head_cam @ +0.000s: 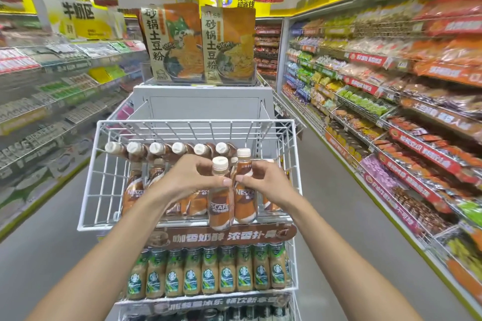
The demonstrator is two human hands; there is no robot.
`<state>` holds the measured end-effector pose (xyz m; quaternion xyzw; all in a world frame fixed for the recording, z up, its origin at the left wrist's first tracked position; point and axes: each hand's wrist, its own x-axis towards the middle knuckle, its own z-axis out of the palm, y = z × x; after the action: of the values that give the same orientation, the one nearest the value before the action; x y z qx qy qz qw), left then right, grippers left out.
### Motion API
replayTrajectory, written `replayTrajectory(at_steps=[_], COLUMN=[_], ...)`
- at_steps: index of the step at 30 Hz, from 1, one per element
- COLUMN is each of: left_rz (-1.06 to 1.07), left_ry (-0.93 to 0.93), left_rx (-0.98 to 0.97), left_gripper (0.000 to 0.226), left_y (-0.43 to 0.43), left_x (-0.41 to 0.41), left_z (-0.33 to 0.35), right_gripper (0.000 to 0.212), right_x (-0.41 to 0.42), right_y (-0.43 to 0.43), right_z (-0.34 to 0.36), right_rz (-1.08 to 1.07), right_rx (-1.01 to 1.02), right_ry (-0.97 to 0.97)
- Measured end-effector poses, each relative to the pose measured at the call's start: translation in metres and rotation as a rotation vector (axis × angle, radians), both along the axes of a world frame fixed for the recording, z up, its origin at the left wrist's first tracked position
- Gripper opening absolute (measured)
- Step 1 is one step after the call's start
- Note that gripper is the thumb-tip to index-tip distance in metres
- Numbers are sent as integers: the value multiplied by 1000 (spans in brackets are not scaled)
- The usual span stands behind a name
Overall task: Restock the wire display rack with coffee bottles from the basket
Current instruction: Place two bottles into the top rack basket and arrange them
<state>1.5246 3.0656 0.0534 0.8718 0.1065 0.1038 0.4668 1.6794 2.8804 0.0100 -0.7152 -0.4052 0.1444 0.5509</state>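
- White wire display rack (195,122): stands at the centre of the view. Its top tier is a basket-shaped wire tray, open at the top.
- Left hand (191,181): at the centre of the top tier. Fingers and thumb are curled round the neck of a brown-labelled plastic coffee bottle (220,206) with a cream screw cap. The bottle is upright, and its base overlaps the tier's front rim at 6 o'clock (whether it is inside or in front of the wire cannot be told).
- Right hand (267,182): close by, at 3 o'clock of the left hand. Fingers and thumb pinch the shoulder of a second brown-labelled coffee bottle (245,199). This bottle is upright, just beside the first at its 3 o'clock, with its cap standing higher.
- Row of six matching bottles (156,150): at 12 o'clock of the hands, along the back of the tier. They are tipped, with cream caps toward the camera.
- Further upright brown bottles (134,191): inside the tier at 9 o'clock of the left hand, partly hidden by the forearm.
- Brown banner strip with white lettering (221,237): on the rack front, at 6 o'clock of the held bottles.
- Green-labelled beige drink bottles (208,273): on the tier below, in one packed upright row.
- Two large orange-and-cream noodle packets (174,41): upright at 12 o'clock, on top of a grey panel (200,104) behind the rack.
- Stocked store shelves (391,86): at 3 o'clock and 9 o'clock of the rack, blurred.
- Grey floor (52,255): on both sides of the rack.
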Motion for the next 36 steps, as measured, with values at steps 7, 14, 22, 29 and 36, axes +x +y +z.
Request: replayTrajectory(at_steps=[7, 14, 22, 29, 36], left_rz=[166, 261, 279, 248, 294], left_ry=[-42, 59, 151, 233, 205], left_rx=[40, 16, 1, 37, 91], left_gripper=[31, 33, 45, 56, 58], left_y=[6, 20, 41, 42, 26], left_x=[15, 52, 71, 87, 106], left_z=[-6, -27, -42, -42, -48], right_gripper=[35, 13, 19, 55, 54], right_x=[25, 56, 72, 81, 86], right_y=[-7, 5, 29, 36, 37], right_z=[4, -22, -39, -43, -51], right_rz=[-116, -203, -189, -174, -216], right_rx=[-135, -245, -322, -367, -334], right_ry=[33, 128, 205, 223, 256])
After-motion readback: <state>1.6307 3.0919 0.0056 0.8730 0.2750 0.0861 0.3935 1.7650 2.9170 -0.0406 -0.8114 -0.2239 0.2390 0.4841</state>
